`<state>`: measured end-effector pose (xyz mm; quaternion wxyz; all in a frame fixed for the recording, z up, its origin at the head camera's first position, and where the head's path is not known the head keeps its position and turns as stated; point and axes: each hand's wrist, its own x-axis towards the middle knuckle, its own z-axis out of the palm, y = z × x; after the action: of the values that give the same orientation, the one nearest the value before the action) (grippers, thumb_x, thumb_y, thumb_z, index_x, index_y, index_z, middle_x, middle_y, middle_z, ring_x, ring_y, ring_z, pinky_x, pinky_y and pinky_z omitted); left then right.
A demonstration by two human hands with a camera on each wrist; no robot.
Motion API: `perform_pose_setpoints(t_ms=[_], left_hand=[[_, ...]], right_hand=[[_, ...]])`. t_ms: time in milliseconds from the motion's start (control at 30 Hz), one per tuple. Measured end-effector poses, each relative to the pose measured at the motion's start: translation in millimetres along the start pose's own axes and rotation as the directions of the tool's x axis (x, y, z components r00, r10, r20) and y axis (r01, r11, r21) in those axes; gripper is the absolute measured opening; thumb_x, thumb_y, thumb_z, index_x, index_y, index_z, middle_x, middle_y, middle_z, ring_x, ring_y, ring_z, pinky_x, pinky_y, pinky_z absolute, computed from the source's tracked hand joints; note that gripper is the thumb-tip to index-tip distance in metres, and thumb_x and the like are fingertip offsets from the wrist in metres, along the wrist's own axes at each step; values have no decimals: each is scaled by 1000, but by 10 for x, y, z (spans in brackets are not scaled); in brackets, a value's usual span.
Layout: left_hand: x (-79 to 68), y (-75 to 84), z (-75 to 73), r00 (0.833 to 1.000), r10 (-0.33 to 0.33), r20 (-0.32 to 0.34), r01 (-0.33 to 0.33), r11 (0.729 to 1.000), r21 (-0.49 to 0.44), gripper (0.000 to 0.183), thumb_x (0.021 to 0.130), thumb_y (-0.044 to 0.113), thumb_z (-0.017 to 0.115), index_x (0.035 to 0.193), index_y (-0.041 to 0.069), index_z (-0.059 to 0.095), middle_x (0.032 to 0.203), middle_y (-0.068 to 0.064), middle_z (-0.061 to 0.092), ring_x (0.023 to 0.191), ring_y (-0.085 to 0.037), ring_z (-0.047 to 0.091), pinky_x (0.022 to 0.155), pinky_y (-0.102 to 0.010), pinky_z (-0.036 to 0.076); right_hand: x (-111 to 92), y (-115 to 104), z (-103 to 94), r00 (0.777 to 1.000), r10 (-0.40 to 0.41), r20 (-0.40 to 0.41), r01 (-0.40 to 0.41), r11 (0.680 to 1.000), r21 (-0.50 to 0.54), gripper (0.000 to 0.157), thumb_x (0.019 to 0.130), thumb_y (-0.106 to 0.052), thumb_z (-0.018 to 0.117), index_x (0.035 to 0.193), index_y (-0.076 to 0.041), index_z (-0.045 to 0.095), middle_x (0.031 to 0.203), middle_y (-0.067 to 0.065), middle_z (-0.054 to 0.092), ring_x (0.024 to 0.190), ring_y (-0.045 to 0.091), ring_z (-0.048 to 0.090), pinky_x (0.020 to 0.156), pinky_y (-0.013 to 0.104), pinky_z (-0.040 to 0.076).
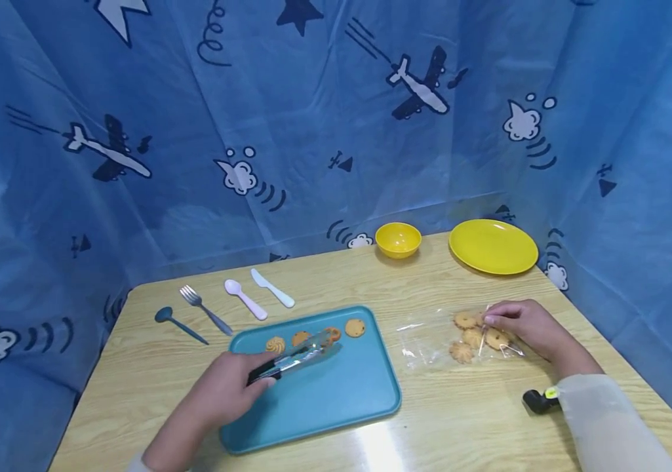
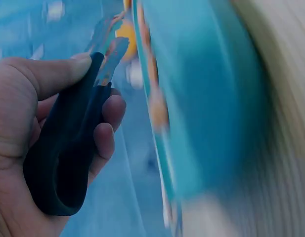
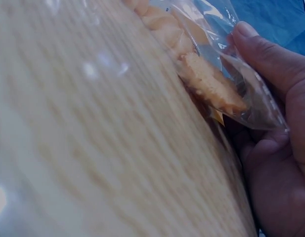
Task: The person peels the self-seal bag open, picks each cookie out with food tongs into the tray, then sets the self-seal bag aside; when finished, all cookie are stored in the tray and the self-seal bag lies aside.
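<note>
My left hand [image 1: 226,390] grips black-handled tongs [image 1: 294,362] above the teal tray [image 1: 336,393]. The clear tips of the tongs overlap a ring-shaped cookie [image 1: 332,334]; whether they pinch it I cannot tell. Along the tray's far side lie a swirled cookie [image 1: 275,345], a partly covered cookie [image 1: 300,337] and a round cookie [image 1: 355,327]. In the left wrist view, fingers and thumb wrap the tongs' dark handle [image 2: 68,133]. On the right, my right hand [image 1: 539,331] pinches the edge of a clear plastic bag [image 1: 424,341] with several cookies [image 3: 211,84] inside, lying on the table.
Left of and behind the tray lie a dark ladle-like spoon [image 1: 164,314], a grey fork [image 1: 206,310], a pink spoon [image 1: 245,299] and a pale knife [image 1: 273,288]. A yellow bowl [image 1: 398,240] and yellow plate [image 1: 493,246] stand at the back. A black object [image 1: 538,401] sits by the right wrist.
</note>
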<state>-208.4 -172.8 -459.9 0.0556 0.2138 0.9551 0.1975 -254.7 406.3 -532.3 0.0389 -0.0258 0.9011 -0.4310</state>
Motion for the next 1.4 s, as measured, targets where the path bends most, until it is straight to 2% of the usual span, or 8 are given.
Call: perform_pose_setpoints(t_ms=[133, 433, 600, 833, 900, 1033, 1233, 1400], left_hand=[[246, 408, 239, 989, 141, 38, -142, 990, 4, 39, 97, 32, 71, 133, 17, 70, 90, 8, 74, 60, -2, 49, 54, -24, 40], [762, 972, 476, 974, 217, 62, -221, 973, 69, 36, 100, 32, 67, 135, 24, 69, 68, 9, 61, 52, -9, 43, 50, -27, 35], [916, 1113, 535, 957, 261, 129, -272, 959, 78, 41, 100, 37, 67, 139, 26, 65, 90, 8, 73, 59, -6, 48, 58, -26, 39], [999, 1274, 569, 945, 260, 201, -283, 954, 94, 49, 99, 42, 66, 145, 28, 59, 70, 7, 63, 58, -9, 48, 57, -29, 38], [1039, 1341, 593, 938, 270, 216, -294, 952, 86, 51, 99, 42, 67, 146, 27, 58, 75, 7, 67, 58, -8, 50, 58, -28, 39], [1115, 1464, 638, 929, 293, 224, -321, 942, 101, 52, 97, 43, 69, 145, 24, 59, 108, 8, 76, 73, -3, 59, 64, -25, 46], [1162, 1599, 697, 929, 289, 232, -326, 935, 141, 52, 97, 43, 69, 145, 26, 59, 118, 8, 75, 91, -5, 68, 71, -25, 50], [1171, 1638, 725, 930, 276, 241, -316, 938, 143, 54, 97, 43, 69, 147, 26, 57, 116, 6, 75, 78, -5, 64, 64, -25, 47]], right_hand=[[10, 20, 12, 1000, -2, 7, 2, 1000, 3, 33, 94, -45, 71, 111, -18, 80, 118, 4, 73, 104, 1, 63, 91, 18, 46], [10, 28, -6, 1000, -26, -6, 27, 1000, 14, 30, 94, -42, 72, 109, -18, 81, 116, 4, 75, 102, 1, 64, 91, 18, 47], [21, 35, 3, 999, -39, -7, 39, 999, 23, 29, 94, -41, 73, 109, -18, 81, 116, 4, 74, 102, 0, 64, 90, 17, 47], [26, 29, 12, 1000, -18, 3, 18, 1000, 16, 31, 93, -44, 73, 110, -19, 81, 117, 3, 74, 103, 1, 64, 91, 19, 47], [4, 25, -6, 1000, -10, -4, 10, 1000, 10, 31, 93, -45, 74, 110, -19, 81, 118, 4, 74, 103, 1, 63, 91, 18, 46], [2, 20, -37, 1000, -15, -7, 15, 1000, -5, 31, 93, -44, 74, 110, -19, 81, 118, 3, 74, 103, -2, 62, 91, 17, 46], [4, 6, -17, 1000, -9, 0, 9, 1000, 5, 33, 93, -43, 74, 111, -16, 80, 116, 3, 75, 102, -1, 63, 90, 17, 46], [3, -19, 6, 1000, 6, 7, -6, 1000, -3, 34, 93, -45, 73, 111, -17, 80, 118, 4, 74, 102, 0, 62, 90, 18, 46]])
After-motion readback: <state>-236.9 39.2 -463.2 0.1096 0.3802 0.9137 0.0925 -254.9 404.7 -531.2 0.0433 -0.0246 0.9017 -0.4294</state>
